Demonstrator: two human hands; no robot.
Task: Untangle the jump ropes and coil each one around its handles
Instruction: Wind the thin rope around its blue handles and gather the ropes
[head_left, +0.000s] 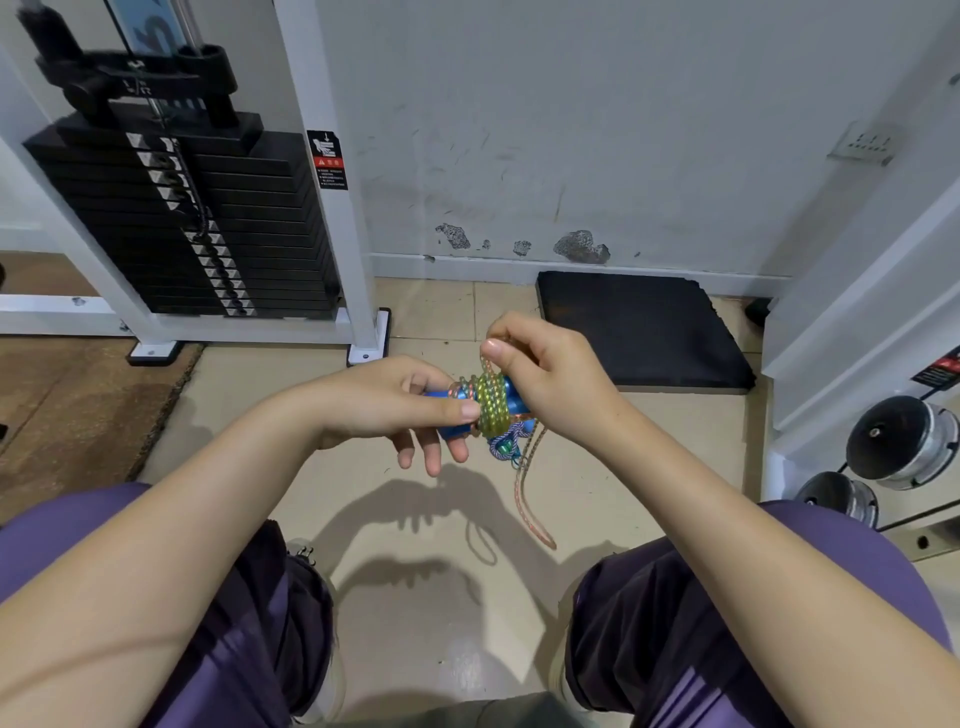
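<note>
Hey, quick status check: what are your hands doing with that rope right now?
Left hand gripping blue handles. Right hand pinching rope, coils around handles. Loose loop hanging. Nothing obstructing.

wall (597, 104): white, scuffed, paint chipped low | floor (415, 519): beige tiles under me | my left: black weight stack (208, 218) in white frame | ahead: black mat (644, 327)

weight stack (208, 223), black mat (644, 327)
</note>
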